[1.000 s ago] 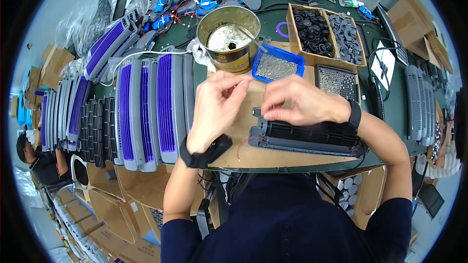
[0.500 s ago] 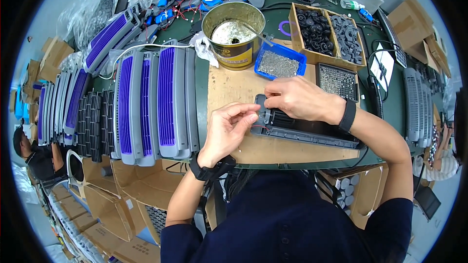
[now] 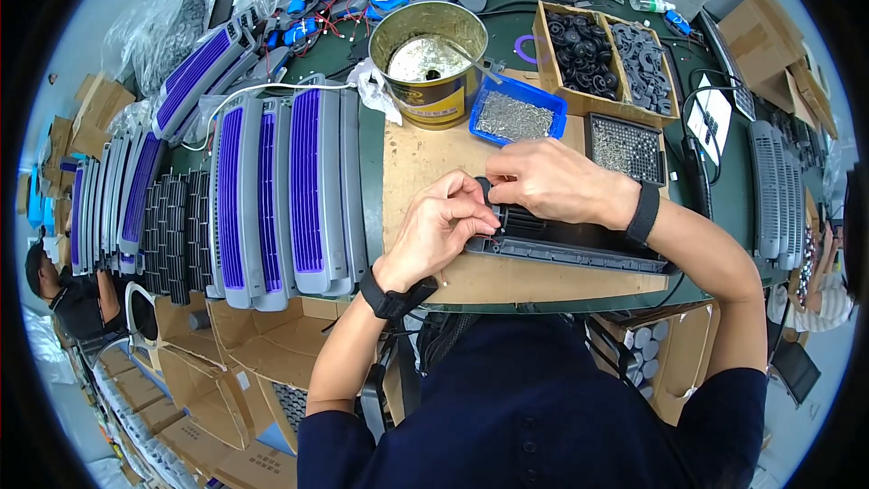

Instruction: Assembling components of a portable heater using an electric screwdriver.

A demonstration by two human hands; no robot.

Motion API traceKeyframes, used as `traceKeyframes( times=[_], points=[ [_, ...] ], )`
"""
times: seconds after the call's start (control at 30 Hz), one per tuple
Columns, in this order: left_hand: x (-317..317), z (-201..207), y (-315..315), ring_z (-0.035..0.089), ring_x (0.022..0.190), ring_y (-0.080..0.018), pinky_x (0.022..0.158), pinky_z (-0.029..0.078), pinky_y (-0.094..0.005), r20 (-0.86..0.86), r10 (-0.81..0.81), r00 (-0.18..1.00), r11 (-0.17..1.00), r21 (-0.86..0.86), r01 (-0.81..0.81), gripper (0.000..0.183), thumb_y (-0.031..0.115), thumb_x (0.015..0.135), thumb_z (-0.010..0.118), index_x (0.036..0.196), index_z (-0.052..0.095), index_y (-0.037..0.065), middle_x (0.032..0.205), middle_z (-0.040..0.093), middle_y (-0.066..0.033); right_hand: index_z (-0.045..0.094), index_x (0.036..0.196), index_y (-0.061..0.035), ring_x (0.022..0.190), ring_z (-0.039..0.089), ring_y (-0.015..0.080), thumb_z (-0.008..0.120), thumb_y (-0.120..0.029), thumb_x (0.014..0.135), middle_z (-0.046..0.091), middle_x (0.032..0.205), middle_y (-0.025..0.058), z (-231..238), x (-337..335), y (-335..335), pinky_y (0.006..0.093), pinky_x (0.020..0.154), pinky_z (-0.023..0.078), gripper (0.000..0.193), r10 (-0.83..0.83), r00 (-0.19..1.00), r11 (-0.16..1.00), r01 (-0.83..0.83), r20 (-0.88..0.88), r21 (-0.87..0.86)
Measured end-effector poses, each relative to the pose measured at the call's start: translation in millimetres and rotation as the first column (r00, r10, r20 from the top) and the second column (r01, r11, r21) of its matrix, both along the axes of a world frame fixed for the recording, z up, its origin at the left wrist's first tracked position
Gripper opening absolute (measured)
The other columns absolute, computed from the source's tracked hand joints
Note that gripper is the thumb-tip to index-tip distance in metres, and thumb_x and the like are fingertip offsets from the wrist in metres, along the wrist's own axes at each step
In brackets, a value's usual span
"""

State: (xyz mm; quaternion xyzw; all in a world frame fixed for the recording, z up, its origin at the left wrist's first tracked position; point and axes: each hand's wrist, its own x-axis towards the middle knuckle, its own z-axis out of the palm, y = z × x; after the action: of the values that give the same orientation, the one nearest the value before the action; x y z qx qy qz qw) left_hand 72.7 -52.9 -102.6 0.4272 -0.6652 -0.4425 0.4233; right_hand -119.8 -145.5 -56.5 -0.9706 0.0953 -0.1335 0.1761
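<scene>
A long dark grey plastic housing [image 3: 570,255] lies open side up before me, with black parts inside it. My left hand [image 3: 442,225] is at its left end, thumb and fingertips pinched together; what they hold is too small to make out. From the right, my right hand [image 3: 563,183] reaches over the housing. Its fingers are bent down into the same end, close to the left fingertips, and hide what they grip. A sheet of cardboard [image 3: 425,272] lies under the housing.
Beyond my hands are a metal can [image 3: 430,95], a blue tray of small metal pieces [image 3: 516,116], a gridded black tray [image 3: 625,149] and a wooden box of black and grey parts [image 3: 602,95]. Grey and purple slatted units [image 3: 308,181] stand on the left. A person [image 3: 77,294] sits far left.
My left hand has moved slightly right and up, and its fingertips have closed in on the housing's end. The right hand stays almost in place, its fingers still bent into the housing.
</scene>
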Motion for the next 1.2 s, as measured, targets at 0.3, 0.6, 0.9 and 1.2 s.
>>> traceKeyframes(
  times=[0.3, 0.6, 0.9, 1.2],
  points=[
    [3, 8, 1, 0.058, 0.07, -0.0189, 0.063, 0.049, -0.0299, 0.227, -0.016, 0.974, 0.99, -0.134, 0.047, 0.015, -0.01, 0.071, 0.071, 0.079, 0.073, 0.003, 0.086, 0.055, -0.0065, 0.055, 0.066, -0.0014, 0.076, 0.06, 0.0271, 0.059, -0.016, 0.075, 0.052, 0.076, 0.0098, 4, 1, 2, 0.0412, 0.058, 0.049, 0.018, 0.017, 0.999, 0.996, -0.019, -0.033, -0.087],
    [-7, -8, 16, 0.052, 0.113, -0.0226, 0.094, 0.041, -0.0321, 0.012, 0.189, 0.982, 0.978, 0.092, -0.189, 0.053, 0.004, 0.079, 0.069, 0.129, 0.05, 0.003, 0.12, 0.052, -0.0118, 0.057, 0.069, -0.0007, 0.078, 0.061, 0.0276, 0.059, -0.015, 0.077, 0.055, 0.079, 0.0102, 3, 1, 1, 0.0407, 0.061, 0.051, 0.016, 0.027, 0.998, 0.997, -0.031, -0.056, -0.077],
    [-16, -8, 17, 0.049, 0.119, -0.0276, 0.103, 0.036, -0.0338, 0.018, 0.142, 0.99, 0.98, 0.138, -0.143, 0.063, 0.008, 0.085, 0.063, 0.141, 0.036, -0.005, 0.126, 0.05, -0.018, 0.065, 0.11, -0.0059, 0.08, 0.064, 0.0288, 0.063, 0.007, 0.069, 0.065, 0.092, 0.0121, 31, -34, -11, 0.0357, 0.068, 0.054, 0.043, -0.193, 0.978, 0.98, 0.189, 0.076, 0.053],
    [-36, -20, 20, 0.05, 0.117, -0.0281, 0.101, 0.038, -0.0336, -0.021, 0.258, 0.966, 0.965, 0.049, -0.257, 0.058, 0.013, 0.09, 0.059, 0.141, 0.036, -0.004, 0.126, 0.05, -0.0185, 0.047, 0.128, 0.0081, 0.106, 0.057, 0.0411, 0.064, -0.033, 0.088, 0.06, 0.105, 0.0306, 1, -294, 8, 0.044, 0.09, 0.045, 0.059, -0.888, 0.243, 0.368, 0.885, -0.39, -0.285]
  ],
)
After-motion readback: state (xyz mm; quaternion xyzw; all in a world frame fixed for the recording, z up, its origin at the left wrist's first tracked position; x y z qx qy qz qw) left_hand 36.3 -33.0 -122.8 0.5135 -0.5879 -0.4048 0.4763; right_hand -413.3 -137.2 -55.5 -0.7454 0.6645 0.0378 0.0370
